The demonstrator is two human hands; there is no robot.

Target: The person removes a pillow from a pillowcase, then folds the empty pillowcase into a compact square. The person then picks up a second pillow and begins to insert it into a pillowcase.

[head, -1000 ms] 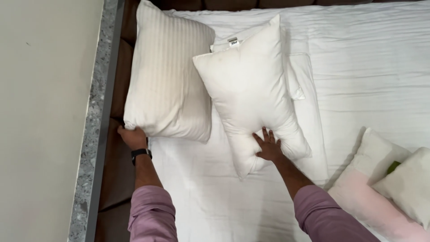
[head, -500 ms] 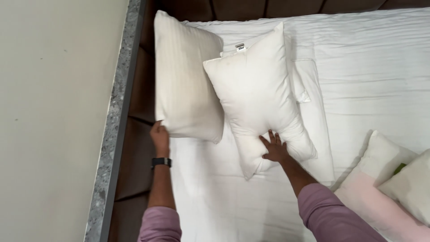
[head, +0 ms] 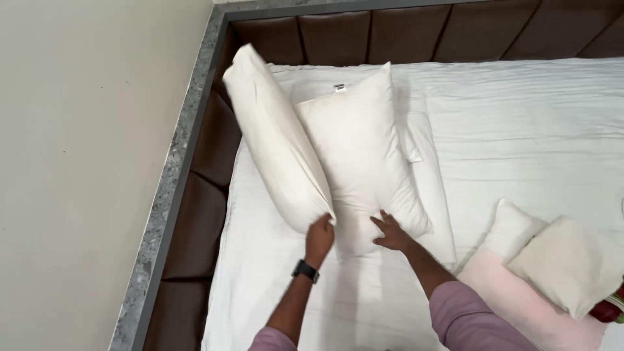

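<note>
1. View from above: bed frame (head: 201,214) w/ padded dark-brown panels forms a shallow box around a mattress under a white sheet (head: 520,130), lightly creased.
2. Inside the frame, top-left corner: two pillows, overlapping.
3. Striped pillow (head: 276,143): cream, faint woven stripes, plump rectangle. It is raised and tilted on its long edge, upper end toward the headboard corner, lower corner at the person's left hand.
4. Left hand (head: 320,235): fingers closed on the striped pillow's lower corner, gripping it. Dark watch (head: 305,270) on the wrist; pink sleeve lower down.
5. Bare pillow (head: 361,149): white, smooth, no cover, soft and slightly lumpy, small tag at its top edge. Lies flat on the sheet, angled, just right of the striped pillow & partly under it.
6. Right hand (head: 392,232): fingers spread, pressing flat on the bare pillow's lower end; not closed around anything.
7. Under the bare pillow, a third flat white pillow (head: 432,169) shows at the right edge.
8. Lower right, well apart from the hands: small cream cushion (head: 572,263) resting on a pale pink bolster-like pillow (head: 520,299), w/ a white one (head: 510,227) beside.
9. Left of the bed: speckled grey stone ledge (head: 172,188), then plain beige wall.
</note>
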